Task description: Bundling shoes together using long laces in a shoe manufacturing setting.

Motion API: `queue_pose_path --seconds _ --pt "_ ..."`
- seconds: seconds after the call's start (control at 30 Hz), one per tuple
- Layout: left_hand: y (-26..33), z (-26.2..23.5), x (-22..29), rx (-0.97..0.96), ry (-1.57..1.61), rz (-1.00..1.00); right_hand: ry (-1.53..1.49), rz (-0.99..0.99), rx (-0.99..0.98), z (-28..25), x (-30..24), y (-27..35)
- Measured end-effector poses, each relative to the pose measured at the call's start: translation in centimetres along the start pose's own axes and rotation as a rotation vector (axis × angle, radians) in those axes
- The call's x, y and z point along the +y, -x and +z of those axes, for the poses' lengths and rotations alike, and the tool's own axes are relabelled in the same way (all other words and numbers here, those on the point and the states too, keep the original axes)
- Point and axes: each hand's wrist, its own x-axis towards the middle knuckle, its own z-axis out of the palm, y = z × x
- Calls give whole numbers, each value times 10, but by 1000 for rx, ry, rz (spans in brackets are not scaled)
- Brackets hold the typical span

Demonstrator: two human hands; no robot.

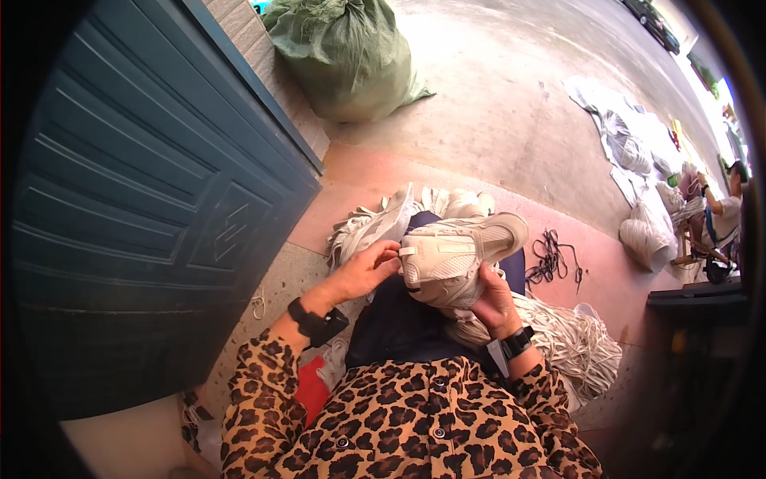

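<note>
A beige and white sneaker (447,259) with mesh panels is held above my lap. My right hand (495,305) grips it from the right side and below, thumb along its side. My left hand (370,270) is closed beside the shoe's left end, fingertips pinched near a small pale tab; what is between them, if anything, is too small to make out. Just behind, a second pale shoe (391,217) lies against a pile of off-white laces (351,236). To the right of my lap spreads a large heap of off-white laces (570,345).
Dark tangled laces (550,259) lie on the pink floor to the right. A blue-grey panelled door (152,207) fills the left. A stuffed green sack (343,60) stands ahead. Far right, a person (724,209) sits near white bundles (648,235). A red item (311,391) is beside my left arm.
</note>
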Motion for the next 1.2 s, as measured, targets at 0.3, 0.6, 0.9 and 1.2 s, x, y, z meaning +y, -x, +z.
queue_pose_path --seconds 0.3,0.6,0.9,1.2 --pt "22 33 46 300 -450 -91 43 80 -16 -14 -11 -1" --pt "46 89 59 20 -359 282 238 -11 67 -24 -48 21" --pt "40 124 22 -122 -959 395 522 -236 204 -49 -45 -3" --pt "27 128 -10 -51 -976 447 696 -31 463 -22 -2 88"
